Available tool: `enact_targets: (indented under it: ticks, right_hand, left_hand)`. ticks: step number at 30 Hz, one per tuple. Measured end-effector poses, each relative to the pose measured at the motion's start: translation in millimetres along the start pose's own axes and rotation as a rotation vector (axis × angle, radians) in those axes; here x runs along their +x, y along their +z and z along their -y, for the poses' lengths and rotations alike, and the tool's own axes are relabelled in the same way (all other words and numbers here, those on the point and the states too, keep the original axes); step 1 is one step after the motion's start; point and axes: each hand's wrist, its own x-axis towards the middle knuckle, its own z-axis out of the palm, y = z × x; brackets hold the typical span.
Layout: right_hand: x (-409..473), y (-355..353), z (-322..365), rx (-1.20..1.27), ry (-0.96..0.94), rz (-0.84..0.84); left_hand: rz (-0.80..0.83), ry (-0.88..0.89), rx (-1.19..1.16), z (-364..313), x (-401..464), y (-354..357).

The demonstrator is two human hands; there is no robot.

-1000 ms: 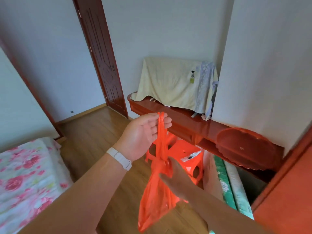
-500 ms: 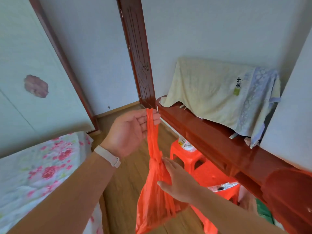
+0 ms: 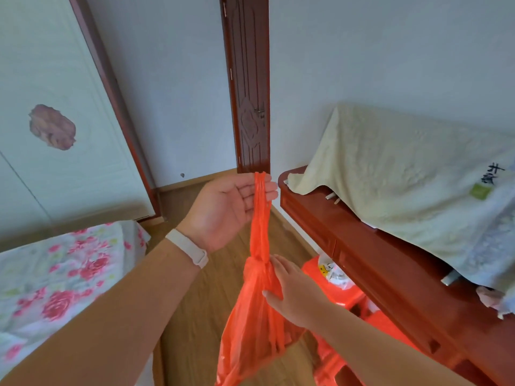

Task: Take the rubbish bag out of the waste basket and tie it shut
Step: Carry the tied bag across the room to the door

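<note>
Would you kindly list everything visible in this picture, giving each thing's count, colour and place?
rubbish bag: one, orange-red, hanging at centre, its top gathered into a stretched strip
door: one, dark brown, back centre
wardrobe: one, pale with a brownish flower mark, back left
bed cover: one, white with pink flowers, lower left
sideboard: one, red-brown, right
cloth: one, cream, draped over something on the sideboard
stools: at least two, orange-red plastic, beneath the sideboard
floor: brown wood
wristband: one, white, left wrist
left hand: one, grip on the bag's top strip
right hand: one, at the bag's neck
</note>
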Motion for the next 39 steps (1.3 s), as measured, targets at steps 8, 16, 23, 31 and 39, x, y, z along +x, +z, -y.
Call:
enact_targets:
  ticks: [8, 16, 23, 31, 39]
  right_hand:
    - [134, 23, 35, 0.058, 0.068, -0.01]
    - [248, 52, 60, 0.23, 0.109, -0.001]
    - [341, 79, 49, 0.244, 0.051, 0.047]
    - [466, 92, 9, 0.258, -0.036, 0.1]
    - [569, 80, -24, 0.255, -0.067, 0.111]
  left_hand:
    - [0.022, 0.003, 0.006, -51, 71, -96]
    - [-0.06, 0.023, -0.027, -84, 134, -174]
    - [-0.164, 0.044, -0.047, -96, 206, -242]
    - [-0.231, 0.035, -0.036, -111, 310, -307]
    - [-0.235, 0.049, -0.027, -140, 401, -343]
